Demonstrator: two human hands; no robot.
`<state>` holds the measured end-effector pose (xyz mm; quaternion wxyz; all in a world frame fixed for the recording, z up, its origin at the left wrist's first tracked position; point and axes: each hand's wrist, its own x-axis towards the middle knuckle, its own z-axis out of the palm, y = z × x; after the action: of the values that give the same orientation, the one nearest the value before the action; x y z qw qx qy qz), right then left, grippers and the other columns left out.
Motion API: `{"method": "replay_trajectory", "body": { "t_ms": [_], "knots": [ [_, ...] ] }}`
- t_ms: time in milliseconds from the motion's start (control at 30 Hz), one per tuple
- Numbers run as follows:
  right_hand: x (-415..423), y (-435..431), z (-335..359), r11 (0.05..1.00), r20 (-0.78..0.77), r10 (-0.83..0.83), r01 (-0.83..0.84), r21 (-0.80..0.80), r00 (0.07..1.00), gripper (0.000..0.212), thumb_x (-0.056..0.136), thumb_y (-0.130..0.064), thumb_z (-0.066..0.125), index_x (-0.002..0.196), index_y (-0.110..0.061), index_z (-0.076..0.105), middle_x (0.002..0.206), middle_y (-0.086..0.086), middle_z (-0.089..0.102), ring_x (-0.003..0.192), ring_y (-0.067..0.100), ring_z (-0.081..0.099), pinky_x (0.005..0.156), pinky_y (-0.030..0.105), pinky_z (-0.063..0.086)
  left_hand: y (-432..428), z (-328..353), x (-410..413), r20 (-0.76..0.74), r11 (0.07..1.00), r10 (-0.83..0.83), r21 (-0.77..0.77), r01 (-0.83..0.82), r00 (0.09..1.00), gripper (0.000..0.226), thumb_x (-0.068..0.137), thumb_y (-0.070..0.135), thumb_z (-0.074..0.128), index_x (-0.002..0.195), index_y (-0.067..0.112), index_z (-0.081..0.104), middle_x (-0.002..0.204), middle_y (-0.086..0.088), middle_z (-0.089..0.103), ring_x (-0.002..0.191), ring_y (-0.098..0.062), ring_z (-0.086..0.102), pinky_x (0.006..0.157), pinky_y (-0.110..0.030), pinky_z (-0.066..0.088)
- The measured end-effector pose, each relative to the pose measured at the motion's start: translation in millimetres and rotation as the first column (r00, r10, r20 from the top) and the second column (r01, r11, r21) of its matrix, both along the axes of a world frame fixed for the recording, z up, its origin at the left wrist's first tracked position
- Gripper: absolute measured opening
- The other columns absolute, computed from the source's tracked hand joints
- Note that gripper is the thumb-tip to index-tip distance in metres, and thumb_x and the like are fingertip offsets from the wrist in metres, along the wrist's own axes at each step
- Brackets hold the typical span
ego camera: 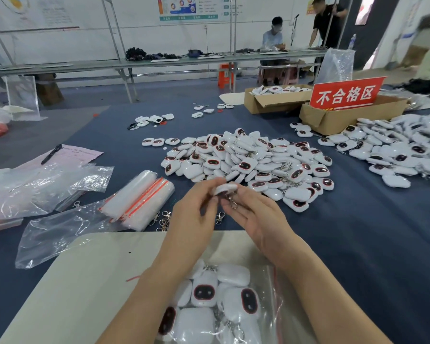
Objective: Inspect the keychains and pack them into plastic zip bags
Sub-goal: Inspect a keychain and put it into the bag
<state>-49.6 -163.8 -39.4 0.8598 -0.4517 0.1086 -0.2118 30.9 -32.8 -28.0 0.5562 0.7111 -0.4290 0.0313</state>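
Both of my hands hold one white keychain (226,188) in front of me, above the table. My left hand (194,217) pinches its left side, and my right hand (256,214) supports it from the right, with the metal clasp (233,203) hanging between my fingers. A big heap of white keychains with dark red-rimmed faces (248,162) lies just beyond my hands. Under my forearms, a clear zip bag (271,306) holds several keychains (204,291) on a beige board (85,281). Stacks of empty zip bags with red strips (139,199) lie to the left.
A second heap of keychains (395,147) lies at the right beside a cardboard box with a red sign (346,93). Another box of keychains (276,95) sits behind. Loose plastic bags (47,184), a pen on pink paper (51,153) and loose metal clasps (164,219) lie left. People work at a far bench.
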Motion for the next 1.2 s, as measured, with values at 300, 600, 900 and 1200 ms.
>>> {"method": "replay_trajectory", "body": {
  "t_ms": [300, 600, 900, 1200],
  "knots": [
    [-58, -1, 11, 0.974, -0.106, -0.222, 0.216, -0.064, 0.969, 0.029, 0.093, -0.004, 0.066, 0.119, -0.017, 0.069, 0.118, 0.005, 0.074, 0.109, 0.015, 0.071, 0.083, 0.018, 0.057, 19, 4, -30, 0.112, 0.996, -0.065, 0.065, 0.058, 0.992, 0.04, 0.1, 0.006, 0.052, 0.119, 0.039, 0.063, 0.126, 0.026, 0.059, 0.11, 0.0, 0.06, 0.088, -0.005, 0.041],
    [-158, 14, -4, 0.881, -0.341, -0.394, 0.246, -0.403, 0.854, 0.021, 0.087, -0.024, 0.076, 0.108, -0.03, 0.074, 0.111, -0.01, 0.075, 0.096, 0.01, 0.074, 0.083, 0.023, 0.055, 49, 20, -35, -0.253, 0.985, 0.168, 0.067, -0.156, 0.953, 0.027, 0.102, 0.014, 0.048, 0.106, 0.036, 0.064, 0.098, 0.027, 0.068, 0.084, 0.005, 0.061, 0.07, -0.034, 0.054],
    [-168, 34, 6, 0.816, -0.491, -0.331, -0.017, -0.578, 0.806, 0.036, 0.095, -0.015, 0.063, 0.13, -0.02, 0.064, 0.117, -0.014, 0.066, 0.089, -0.005, 0.07, 0.102, 0.031, 0.051, 65, 24, -125, 0.111, 0.766, 0.041, 0.635, -0.103, 0.993, 0.031, 0.094, 0.058, 0.046, 0.085, 0.029, 0.051, 0.073, 0.009, 0.067, 0.07, -0.006, 0.063, 0.072, -0.033, 0.052],
    [-172, 48, 2, 0.856, -0.532, -0.245, -0.077, -0.511, 0.811, 0.043, 0.097, -0.012, 0.061, 0.14, -0.009, 0.056, 0.129, 0.002, 0.063, 0.102, 0.006, 0.071, 0.107, 0.03, 0.048, 56, 0, -169, 0.464, 0.592, 0.037, 0.703, -0.394, 0.885, 0.033, 0.102, 0.043, 0.031, 0.116, 0.019, 0.05, 0.108, -0.002, 0.066, 0.096, -0.027, 0.068, 0.067, -0.033, 0.035]
  ]
}}
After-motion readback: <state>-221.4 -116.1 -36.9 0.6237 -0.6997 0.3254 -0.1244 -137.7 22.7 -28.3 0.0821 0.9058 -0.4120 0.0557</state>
